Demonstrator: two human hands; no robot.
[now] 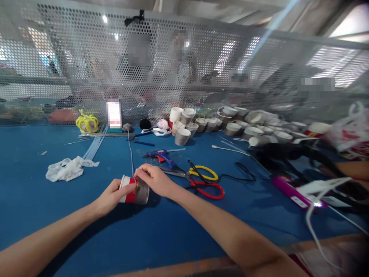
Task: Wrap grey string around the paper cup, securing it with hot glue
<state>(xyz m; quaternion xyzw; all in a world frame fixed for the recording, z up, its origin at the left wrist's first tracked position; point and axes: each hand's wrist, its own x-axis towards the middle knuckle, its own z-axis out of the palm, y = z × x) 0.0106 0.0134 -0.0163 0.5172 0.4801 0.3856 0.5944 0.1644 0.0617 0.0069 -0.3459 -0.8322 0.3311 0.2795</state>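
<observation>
On the blue table, my left hand (112, 197) is closed round a paper cup (143, 194) lying on its side. Its rim end is red and white, and grey yarn wraps the other end. A strand of grey yarn (130, 151) runs from a small grey ball (127, 127) at the back to the cup. My right hand (154, 177) has its fingers closed on this strand, against the cup's upper side. Just beyond the right hand lie a blue glue gun (163, 155) and scissors (208, 188) with red and yellow handles.
Several yarn-wrapped cups (182, 136) stand along a perforated metal screen (201, 65). A crumpled white plastic piece (65, 170) lies left, near clear glue sticks (96, 143). A phone (114, 114) stands behind. Right are a purple box (291, 192) and a white cable (309, 221).
</observation>
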